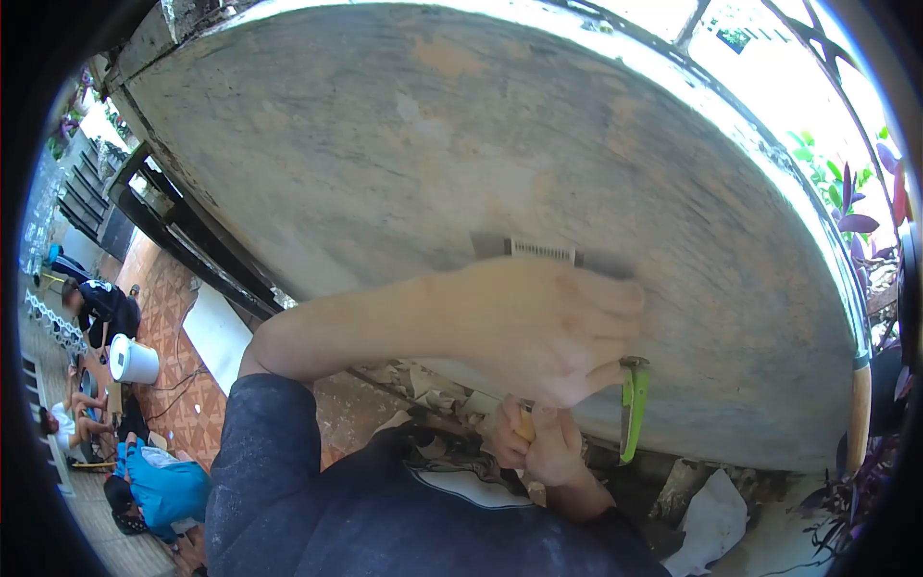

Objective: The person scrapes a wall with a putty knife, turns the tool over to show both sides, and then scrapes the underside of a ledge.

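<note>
My left hand (562, 322) is blurred against the grey wall (461, 183), its fingers curled over. From behind its knuckles shows a flat grey tool (543, 252) with a pale ridged strip; most of it is hidden by the hand. Lower down, close to my chest, my right hand (546, 450) is closed around a short yellowish handle (525, 423), whose other end is covered by my left hand. Just below the left thumb, a lime-green tool (632, 413) with a dark metal head overlaps the wall in this view.
Broken chips and flakes (437, 389) lie along the wall's foot, with a white sheet-like piece (711, 514) at the lower right. A wooden handle (859, 413) stands by the right edge near purple plants. Behind left are a white bucket (135, 361) and several people on tiles.
</note>
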{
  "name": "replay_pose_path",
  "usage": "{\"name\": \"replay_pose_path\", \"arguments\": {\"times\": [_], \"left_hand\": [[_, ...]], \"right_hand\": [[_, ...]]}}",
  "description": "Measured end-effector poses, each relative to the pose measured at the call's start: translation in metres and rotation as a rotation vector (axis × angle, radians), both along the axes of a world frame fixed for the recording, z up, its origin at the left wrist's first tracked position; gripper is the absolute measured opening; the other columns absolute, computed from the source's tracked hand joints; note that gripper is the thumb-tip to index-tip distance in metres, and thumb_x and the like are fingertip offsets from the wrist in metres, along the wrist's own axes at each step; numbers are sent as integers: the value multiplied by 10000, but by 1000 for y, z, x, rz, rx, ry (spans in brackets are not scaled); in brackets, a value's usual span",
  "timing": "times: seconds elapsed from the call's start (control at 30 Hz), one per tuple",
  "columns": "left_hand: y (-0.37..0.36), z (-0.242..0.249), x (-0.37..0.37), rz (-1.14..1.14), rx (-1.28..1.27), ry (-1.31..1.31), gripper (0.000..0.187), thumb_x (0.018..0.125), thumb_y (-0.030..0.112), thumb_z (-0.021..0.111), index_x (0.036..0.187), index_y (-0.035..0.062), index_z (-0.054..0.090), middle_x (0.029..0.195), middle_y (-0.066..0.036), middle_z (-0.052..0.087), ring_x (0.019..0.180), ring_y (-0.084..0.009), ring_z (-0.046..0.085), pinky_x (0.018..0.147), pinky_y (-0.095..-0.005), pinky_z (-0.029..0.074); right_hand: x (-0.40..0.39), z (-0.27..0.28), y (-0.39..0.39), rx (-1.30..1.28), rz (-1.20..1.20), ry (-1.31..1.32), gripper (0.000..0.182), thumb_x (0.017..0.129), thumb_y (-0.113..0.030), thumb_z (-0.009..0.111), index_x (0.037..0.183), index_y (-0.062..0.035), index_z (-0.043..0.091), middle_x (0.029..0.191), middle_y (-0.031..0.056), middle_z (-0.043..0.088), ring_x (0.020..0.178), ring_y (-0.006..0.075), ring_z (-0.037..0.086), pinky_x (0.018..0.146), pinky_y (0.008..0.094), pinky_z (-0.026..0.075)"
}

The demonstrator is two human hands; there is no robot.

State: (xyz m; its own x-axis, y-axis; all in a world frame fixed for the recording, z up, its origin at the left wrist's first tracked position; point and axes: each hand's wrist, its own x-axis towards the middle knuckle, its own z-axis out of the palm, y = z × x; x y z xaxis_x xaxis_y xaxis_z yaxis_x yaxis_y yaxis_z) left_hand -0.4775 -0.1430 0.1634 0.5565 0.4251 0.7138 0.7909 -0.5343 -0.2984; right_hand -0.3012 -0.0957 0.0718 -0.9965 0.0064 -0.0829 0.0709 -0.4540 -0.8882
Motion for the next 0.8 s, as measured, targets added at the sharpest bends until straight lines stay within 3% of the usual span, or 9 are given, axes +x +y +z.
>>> {"name": "replay_pose_path", "arguments": {"times": [0.17, 0.33, 0.43, 0.57, 0.63, 0.8], "left_hand": [[0, 1, -1, -37, -59, 23, 159, 691, 131, 648, 595, 59, 544, 645, -39, 556, 699, -202, 559, 779, -302, 467], [3, -14, 0, -20, 37, 16, 166, 701, 131, 651, 595, 62, 544, 643, -34, 555, 699, -196, 560, 767, -299, 465], [-3, -5, -6, 6, 14, 57, 171, 697, 130, 658, 591, 63, 542, 638, -27, 551, 695, -194, 560, 756, -299, 463], [1, -15, 1, -26, 42, -11, 167, 685, 132, 667, 589, 64, 548, 629, -22, 543, 692, -194, 559, 753, -301, 461], [5, -6, -9, -14, 56, 50, 166, 683, 135, 668, 589, 66, 550, 627, -20, 539, 690, -193, 558, 754, -299, 460], [-2, -12, -2, 5, 31, 44, 163, 682, 139, 666, 587, 70, 553, 621, -14, 529, 692, -193, 558, 767, -297, 460]], "right_hand": [[0, 2, -11, -86, -20, -28, 459, 1002, -513, 266, 897, -85, 393, 569, 5, 334, 420, 94, 266, 374, 263, 225], [-9, -29, -8, 88, -94, 50, 392, 1024, -429, 253, 903, -84, 395, 568, 11, 340, 417, 96, 273, 372, 263, 225], [-13, -7, -10, 49, -50, 76, 369, 1029, -385, 236, 899, -82, 400, 568, 12, 342, 414, 98, 278, 374, 264, 230], [-12, -25, -8, 149, -90, 86, 373, 1029, -384, 238, 892, -79, 402, 563, 10, 341, 409, 98, 278, 373, 264, 230], [-12, -29, -10, 31, -123, 5, 381, 1029, -390, 238, 883, -80, 404, 554, 7, 338, 404, 98, 279, 372, 260, 226], [-11, -25, -20, 19, -108, 23, 406, 1025, -428, 233, 871, -98, 413, 547, 0, 322, 402, 97, 269, 371, 258, 219]]}}
